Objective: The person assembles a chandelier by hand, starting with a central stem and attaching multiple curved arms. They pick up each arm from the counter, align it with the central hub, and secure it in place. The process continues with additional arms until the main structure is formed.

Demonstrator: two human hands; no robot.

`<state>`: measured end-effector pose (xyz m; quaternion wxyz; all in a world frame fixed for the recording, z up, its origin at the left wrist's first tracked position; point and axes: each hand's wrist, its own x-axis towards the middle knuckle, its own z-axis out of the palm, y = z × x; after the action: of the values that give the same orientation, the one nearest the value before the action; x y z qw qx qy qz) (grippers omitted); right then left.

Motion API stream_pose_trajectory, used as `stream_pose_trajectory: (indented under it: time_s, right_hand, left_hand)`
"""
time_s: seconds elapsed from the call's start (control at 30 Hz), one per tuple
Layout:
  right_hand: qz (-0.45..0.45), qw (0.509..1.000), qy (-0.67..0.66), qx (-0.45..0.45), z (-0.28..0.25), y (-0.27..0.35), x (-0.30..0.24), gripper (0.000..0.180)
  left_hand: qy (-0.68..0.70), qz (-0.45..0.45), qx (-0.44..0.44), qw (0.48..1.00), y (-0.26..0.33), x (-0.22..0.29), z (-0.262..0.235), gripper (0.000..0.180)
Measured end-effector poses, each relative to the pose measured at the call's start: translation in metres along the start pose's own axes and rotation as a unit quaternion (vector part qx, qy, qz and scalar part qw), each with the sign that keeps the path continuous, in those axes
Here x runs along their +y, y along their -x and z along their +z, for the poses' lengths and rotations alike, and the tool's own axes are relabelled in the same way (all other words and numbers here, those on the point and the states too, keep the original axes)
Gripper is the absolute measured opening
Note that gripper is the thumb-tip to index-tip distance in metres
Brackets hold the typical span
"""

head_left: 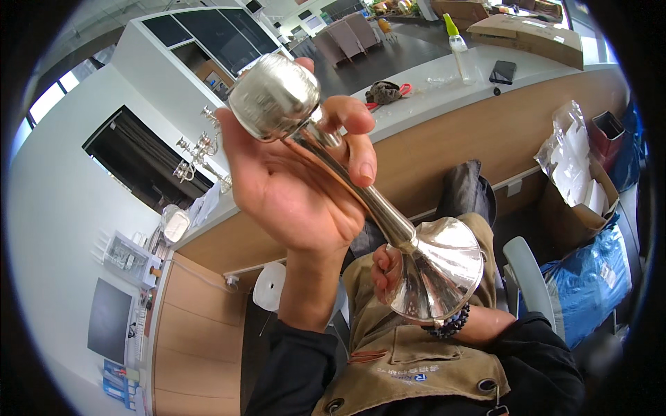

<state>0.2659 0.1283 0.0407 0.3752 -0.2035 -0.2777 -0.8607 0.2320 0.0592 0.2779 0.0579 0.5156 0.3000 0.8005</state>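
Observation:
A shiny silver candle holder (388, 211) slants across the middle of the head view. Its rounded cup-like top (270, 97) is at the upper left, and its flared, fluted base (444, 270) is at the lower right. My left hand (291, 180), palm up, supports it below the cup, with fingers curled round the narrow stem. Behind the base, my right hand (383, 274) shows only a few curled fingers. The base covers the rest of that hand, so I cannot tell what it grips. A dark bead bracelet (451, 324) circles my right wrist. A brown apron (416, 347) covers my lap.
Beyond my hands runs a long counter (416, 97) with a grey cloth (385, 92), a spray bottle (456, 48) and a phone (503, 72). A silver candelabra (201, 152) stands at left. Cardboard box (576, 208) and blue bag (590, 284) sit at right.

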Motion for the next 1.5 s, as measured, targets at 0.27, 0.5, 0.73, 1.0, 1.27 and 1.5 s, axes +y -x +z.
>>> stream_pose_trajectory:
  time_s: [0.27,0.5,0.73,1.0,1.27,1.5]
  right_hand:
    - [0.048,0.999,0.024,0.005,0.007,-0.002,-0.004,0.041]
    - [0.026,0.999,0.044,0.006,0.008,-0.002,0.001,0.055]
    - [0.057,0.998,0.027,-0.026,0.0,-0.003,0.0,0.051]
    - [0.073,0.994,0.07,-0.032,-0.005,-0.005,-0.004,0.045]
    - [0.001,0.991,0.112,0.07,0.004,0.002,-0.001,0.037]
    - [-0.055,0.991,0.113,0.051,-0.009,-0.002,0.002,0.03]
  left_hand:
    - [0.098,-0.029,0.069,0.992,0.007,-0.005,0.003,0.065]
    - [0.092,-0.005,0.032,0.995,0.016,-0.016,0.003,0.077]
    - [0.012,0.016,0.012,1.0,0.018,-0.015,0.005,0.081]
    - [0.019,0.041,-0.02,0.999,0.02,-0.018,-0.002,0.066]
    - [0.07,0.031,0.03,0.997,0.025,-0.019,0.004,0.084]
    - [-0.022,0.053,-0.003,0.998,0.023,-0.015,0.006,0.074]
